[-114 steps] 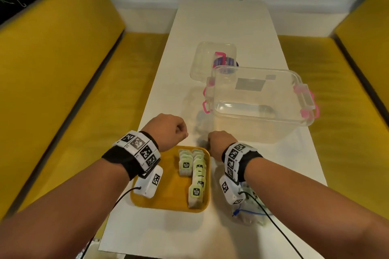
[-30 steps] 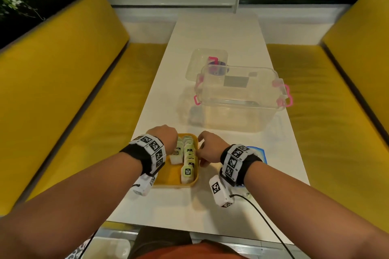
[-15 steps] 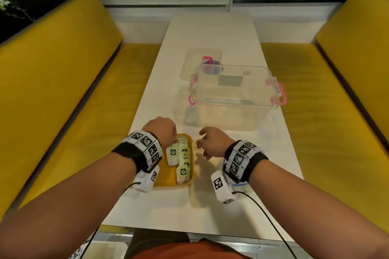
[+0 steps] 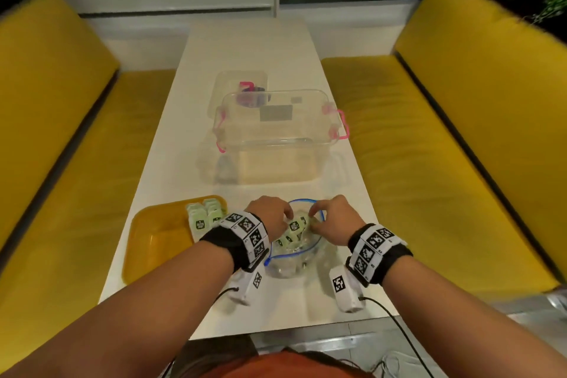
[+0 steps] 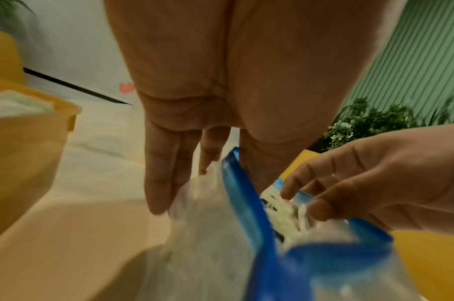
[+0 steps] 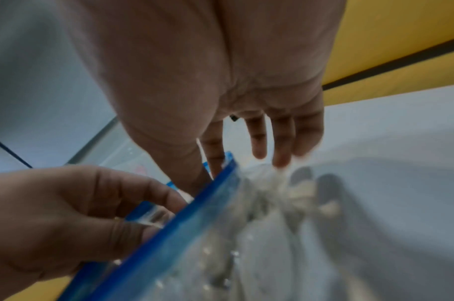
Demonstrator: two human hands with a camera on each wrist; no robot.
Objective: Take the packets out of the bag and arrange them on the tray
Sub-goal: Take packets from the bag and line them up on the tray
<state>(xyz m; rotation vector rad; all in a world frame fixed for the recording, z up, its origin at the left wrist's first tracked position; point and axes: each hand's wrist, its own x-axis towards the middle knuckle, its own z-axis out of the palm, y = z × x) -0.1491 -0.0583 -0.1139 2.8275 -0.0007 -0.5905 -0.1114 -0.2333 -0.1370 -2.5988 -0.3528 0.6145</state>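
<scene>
I see both hands at the bag [image 4: 302,258] mouth, left hand [image 4: 271,216] pinching its blue rim, right hand [image 4: 333,219] pinching the opposite rim, packets [image 4: 293,225] inside, more on the tray [image 4: 153,242].

white table [image 4: 276,49], yellow tray [image 4: 153,242], bag [image 4: 294,261], clear bin [image 4: 276,138], lid [image 4: 227,83]

Clear glossy plastic bag [image 4: 294,258]; tray [image 4: 153,242] prob. plastic.

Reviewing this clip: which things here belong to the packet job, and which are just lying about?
Job:
bag, both hands at its blue rim
packets inside it
packets on tray
yellow tray
left hand
right hand

Lying about:
clear bin
clear lid
</scene>
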